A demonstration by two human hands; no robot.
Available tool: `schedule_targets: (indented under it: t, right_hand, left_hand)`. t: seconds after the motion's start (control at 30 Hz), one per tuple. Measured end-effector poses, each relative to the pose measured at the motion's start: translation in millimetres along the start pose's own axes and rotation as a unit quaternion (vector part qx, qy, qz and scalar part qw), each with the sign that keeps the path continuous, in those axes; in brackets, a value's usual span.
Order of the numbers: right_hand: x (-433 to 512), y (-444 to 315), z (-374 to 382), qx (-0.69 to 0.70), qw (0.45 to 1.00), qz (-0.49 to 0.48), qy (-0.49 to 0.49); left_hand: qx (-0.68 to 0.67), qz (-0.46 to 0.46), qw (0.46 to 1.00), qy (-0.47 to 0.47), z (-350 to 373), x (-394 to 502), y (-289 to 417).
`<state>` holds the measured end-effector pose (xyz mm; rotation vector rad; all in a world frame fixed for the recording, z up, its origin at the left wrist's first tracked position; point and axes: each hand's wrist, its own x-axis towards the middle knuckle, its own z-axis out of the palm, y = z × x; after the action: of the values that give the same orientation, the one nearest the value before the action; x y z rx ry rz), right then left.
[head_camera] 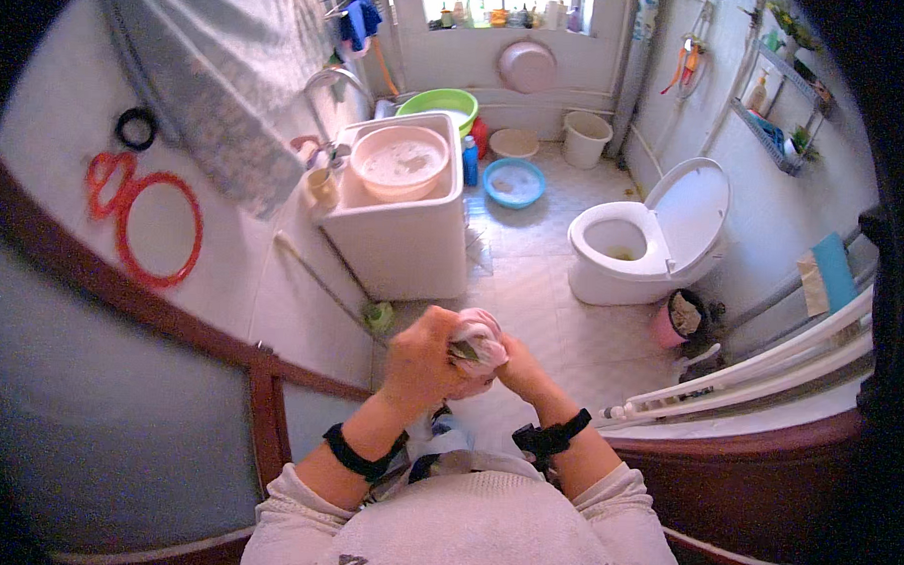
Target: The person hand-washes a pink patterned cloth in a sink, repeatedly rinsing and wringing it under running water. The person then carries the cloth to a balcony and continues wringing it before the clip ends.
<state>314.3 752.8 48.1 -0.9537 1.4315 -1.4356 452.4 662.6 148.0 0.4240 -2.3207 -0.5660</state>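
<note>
In front of my body, my left hand [422, 356] and my right hand [524, 369] grip a bunched pink-and-white cloth [478, 336] from its two sides. A dark greenish patch shows in the fold of the cloth facing me. What the cloth is, I cannot tell. Beyond my hands on the left stands a white washbasin [401, 243]. Inside it rests a pale pink plastic basin [400, 165] holding sudsy water, beneath a curved faucet [340, 73].
A white toilet [621, 236] with raised lid stands at right, beside a pink waste bin [675, 320]. A blue basin [514, 183] of suds, a blue bottle [470, 162] and a white bucket [586, 141] are on the floor. White radiator pipes [755, 368] run along the near right.
</note>
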Motion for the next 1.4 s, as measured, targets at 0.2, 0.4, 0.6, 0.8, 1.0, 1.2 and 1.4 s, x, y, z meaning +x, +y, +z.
schedule_targets:
  t: [0.2, 0.4, 0.6, 0.8, 1.0, 1.2, 1.4]
  right_hand:
    - [87.6, -56.1, -29.0, 0.184, 0.975, -0.093, 0.08]
    - [163.7, -105.7, -52.9, -0.163, 0.928, -0.307, 0.13]
    - [250.9, -132.9, -90.2, 0.356, 0.912, -0.185, 0.081]
    - [382.3, -129.0, -165.7, 0.058, 0.985, -0.151, 0.056]
    - [486.2, -83.4, -232.0, -0.121, 0.943, 0.139, -0.276]
    - [558.1, -58.6, -205.7, -0.023, 0.951, 0.096, -0.292]
    - [631.5, -55.7, -150.2, 0.198, 0.945, 0.119, -0.232]
  left_hand:
    - [0.013, -0.017, 1.0, -0.009, 20.9, 77.3, -113.6]
    - [-0.228, 0.009, 0.955, -0.188, 64.8, 124.4, -210.2]
    - [-0.228, 0.036, 0.947, -0.224, 160.4, 189.3, -257.0]
    - [-0.343, -0.098, 0.931, -0.078, 174.7, 290.3, -282.4]
    - [-0.691, -0.34, 0.608, 0.192, 129.4, 329.7, -292.4]
    - [-0.656, -0.438, 0.575, 0.219, 115.8, 360.5, -338.0]
    - [-0.291, -0.361, 0.882, 0.086, 128.2, 418.8, -399.3]
